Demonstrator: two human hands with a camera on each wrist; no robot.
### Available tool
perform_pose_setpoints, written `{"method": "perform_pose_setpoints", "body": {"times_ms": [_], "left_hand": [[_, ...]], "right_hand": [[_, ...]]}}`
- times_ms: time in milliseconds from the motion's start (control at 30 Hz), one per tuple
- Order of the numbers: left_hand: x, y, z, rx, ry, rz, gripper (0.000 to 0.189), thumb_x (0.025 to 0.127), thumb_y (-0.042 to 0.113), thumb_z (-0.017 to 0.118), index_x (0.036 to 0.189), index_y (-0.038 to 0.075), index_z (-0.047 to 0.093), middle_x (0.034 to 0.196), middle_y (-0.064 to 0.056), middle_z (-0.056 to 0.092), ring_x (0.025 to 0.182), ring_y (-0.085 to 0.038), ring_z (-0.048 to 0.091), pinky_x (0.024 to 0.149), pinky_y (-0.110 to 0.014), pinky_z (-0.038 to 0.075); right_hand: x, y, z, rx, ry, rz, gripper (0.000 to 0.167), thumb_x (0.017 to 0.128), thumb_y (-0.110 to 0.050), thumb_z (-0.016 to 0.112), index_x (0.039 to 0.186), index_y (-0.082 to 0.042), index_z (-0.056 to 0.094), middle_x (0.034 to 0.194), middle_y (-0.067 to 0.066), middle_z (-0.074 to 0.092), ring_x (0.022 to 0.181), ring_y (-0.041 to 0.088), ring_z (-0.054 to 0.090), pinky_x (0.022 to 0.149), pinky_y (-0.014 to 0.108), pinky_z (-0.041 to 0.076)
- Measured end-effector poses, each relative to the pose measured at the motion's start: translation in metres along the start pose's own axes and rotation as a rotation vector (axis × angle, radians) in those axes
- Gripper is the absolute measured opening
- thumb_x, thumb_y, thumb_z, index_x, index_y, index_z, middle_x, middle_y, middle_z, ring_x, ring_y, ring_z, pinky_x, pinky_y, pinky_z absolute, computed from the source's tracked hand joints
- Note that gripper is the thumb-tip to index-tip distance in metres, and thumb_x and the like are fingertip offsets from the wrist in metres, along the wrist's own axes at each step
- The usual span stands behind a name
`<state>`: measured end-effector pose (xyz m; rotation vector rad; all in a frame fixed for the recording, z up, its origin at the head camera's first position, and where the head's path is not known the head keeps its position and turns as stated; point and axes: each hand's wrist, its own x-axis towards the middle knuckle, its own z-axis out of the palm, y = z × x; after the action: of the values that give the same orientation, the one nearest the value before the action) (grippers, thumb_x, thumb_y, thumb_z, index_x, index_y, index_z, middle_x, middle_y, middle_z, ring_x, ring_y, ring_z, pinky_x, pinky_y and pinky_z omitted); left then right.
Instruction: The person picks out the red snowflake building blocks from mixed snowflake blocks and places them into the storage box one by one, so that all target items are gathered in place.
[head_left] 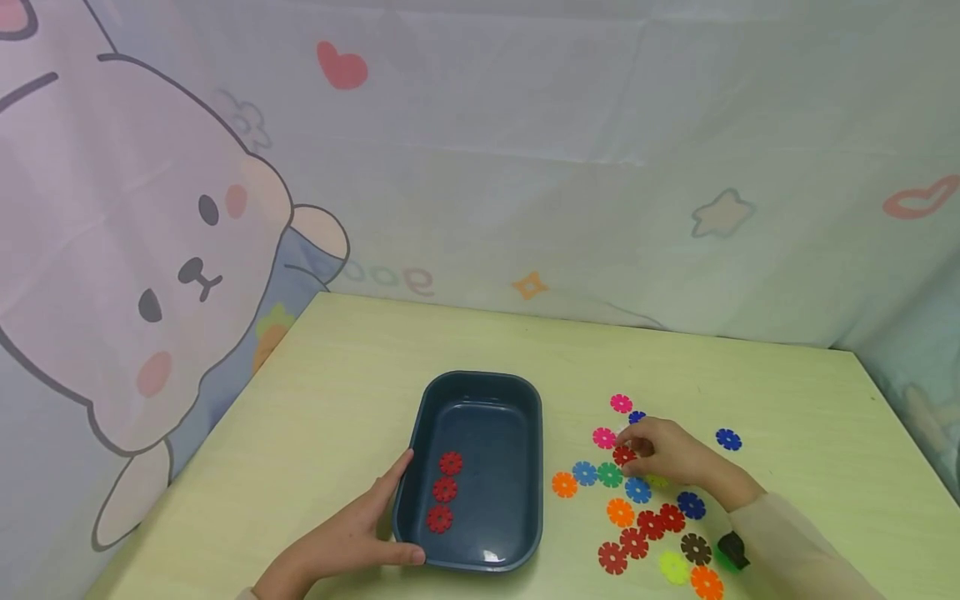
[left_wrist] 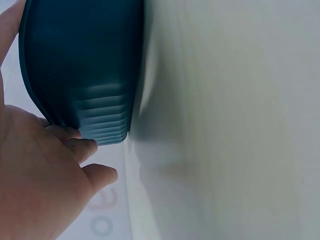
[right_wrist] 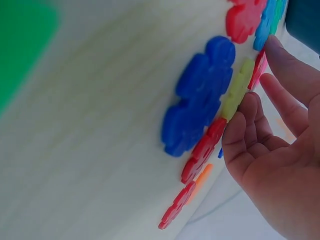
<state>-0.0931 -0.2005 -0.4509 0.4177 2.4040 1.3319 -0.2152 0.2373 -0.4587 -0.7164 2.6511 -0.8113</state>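
Observation:
A dark blue tray [head_left: 525, 467] stands on the table, holding three red snowflake discs [head_left: 445, 489] in a column along its left side. My left hand [head_left: 360, 533] grips the tray's near left corner; the left wrist view shows fingers against its outer wall. Over the scattered discs on the right, my right hand [head_left: 671, 454] has thumb and index finger at opposite edges of a red snowflake disc [head_left: 624, 455], pinching it at the tabletop. Close to those fingertips lie a green disc [head_left: 610, 475], a pink disc [head_left: 604, 437] and a light blue disc [head_left: 638, 490].
Nearer me, several red discs [head_left: 634, 543] lie in a slanted row beside orange [head_left: 620, 512], yellow [head_left: 674, 567] and brown [head_left: 696, 549] ones. A dark blue disc [head_left: 728, 439] lies apart at the right. Beside my right sleeve is a small black object [head_left: 733, 550]. Printed cloth [head_left: 480, 167] hangs behind the table.

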Motion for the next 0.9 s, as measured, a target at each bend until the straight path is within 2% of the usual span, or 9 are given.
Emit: {"method": "perform_pose_setpoints", "body": {"times_ms": [667,900], "left_hand": [[0.0011,-0.0006,0.0012,-0.020,-0.001,-0.019,0.115,0.077,0.033,0.082,0.156,0.020,0.000,0.162,-0.007,0.004,0.147,-0.035,0.003,0.112,-0.064,0.013],[-0.0002,0.0003,0.0012,-0.013,-0.001,-0.012,0.115,0.077,0.032,0.082,0.157,0.020,0.000,0.162,-0.008,0.004,0.147,-0.035,0.003,0.112,-0.064,0.014]], "right_hand": [[0.0069,-0.0038,-0.0001,-0.003,-0.018,0.059,0.022,0.078,-0.014,0.080,0.096,-0.009,0.067,0.078,-0.002,0.051,0.076,0.016,0.047,0.063,0.023,0.046],[0.0095,-0.0021,0.0000,-0.014,-0.063,0.058,0.024,0.079,-0.015,0.079,0.095,-0.009,0.063,0.075,-0.001,0.047,0.074,0.015,0.046,0.062,0.024,0.043]]}}
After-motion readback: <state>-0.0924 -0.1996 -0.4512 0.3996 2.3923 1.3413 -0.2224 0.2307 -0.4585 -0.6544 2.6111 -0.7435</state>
